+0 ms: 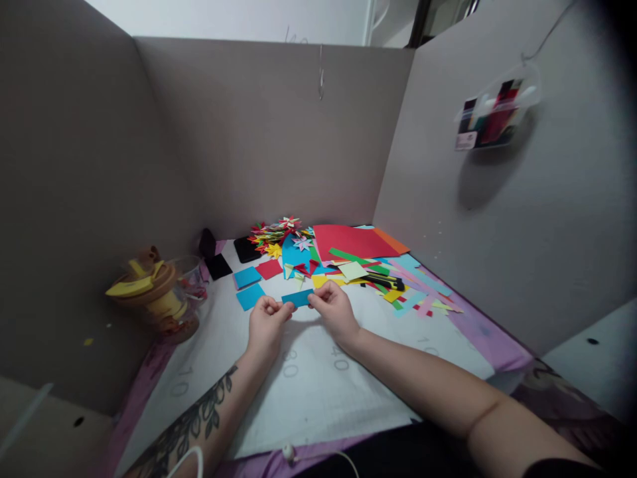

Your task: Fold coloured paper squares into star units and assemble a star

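Note:
A narrow blue paper rectangle (297, 298) is held level above the table between my two hands. My left hand (267, 320) pinches its left end, and my right hand (335, 312) pinches its right end. Just behind my left hand lie blue paper squares (250, 297), a red square (269, 269) and a black square (217, 266). Beyond the held paper are small folded red and pale pieces (304, 268). A pile of folded paper stars (273, 238) in several colours stands farther back.
Red and orange sheets (351, 242) lie at the back right. In front of them are coloured strips (423, 292), a pale square (353, 270) and a black-and-yellow cutter (383, 281). A yellow-brown container (159, 299) stands left. Grey panels (273, 133) surround the white-covered table (318, 392). An earphone (288, 453) lies in front.

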Available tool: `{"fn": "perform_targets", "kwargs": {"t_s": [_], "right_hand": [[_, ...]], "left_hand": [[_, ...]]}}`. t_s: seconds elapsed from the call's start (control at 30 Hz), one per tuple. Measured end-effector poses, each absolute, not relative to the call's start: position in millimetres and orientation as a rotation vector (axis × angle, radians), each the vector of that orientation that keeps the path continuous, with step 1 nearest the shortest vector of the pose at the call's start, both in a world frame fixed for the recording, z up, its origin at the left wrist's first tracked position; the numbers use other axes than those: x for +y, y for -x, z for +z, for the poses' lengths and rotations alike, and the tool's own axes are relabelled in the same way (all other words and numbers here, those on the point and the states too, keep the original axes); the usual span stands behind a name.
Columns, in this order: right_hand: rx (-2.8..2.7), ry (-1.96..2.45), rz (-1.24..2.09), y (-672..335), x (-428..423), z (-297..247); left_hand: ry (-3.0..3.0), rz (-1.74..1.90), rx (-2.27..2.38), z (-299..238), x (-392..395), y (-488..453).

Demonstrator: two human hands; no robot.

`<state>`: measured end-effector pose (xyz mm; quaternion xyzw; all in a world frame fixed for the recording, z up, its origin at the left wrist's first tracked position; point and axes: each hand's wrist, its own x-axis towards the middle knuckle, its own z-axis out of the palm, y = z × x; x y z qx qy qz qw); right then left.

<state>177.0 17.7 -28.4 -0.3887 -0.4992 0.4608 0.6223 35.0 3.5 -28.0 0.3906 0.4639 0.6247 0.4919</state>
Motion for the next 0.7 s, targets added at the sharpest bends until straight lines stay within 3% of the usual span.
{"fn": "perform_targets", "kwargs": {"t_s": [0.43,0.7], "right_hand": [[-1.31,1.001,0.803,-184.2,16.8,-17.9],[-1.372,0.786,1.069,-176.7,18.2,-24.2]], "left_hand": [[-1.433,1.363,1.348,-27.1,0.3,-31.0],[-1.336,1.495,1.262,-21.2,-2.6,-36.1]]}}
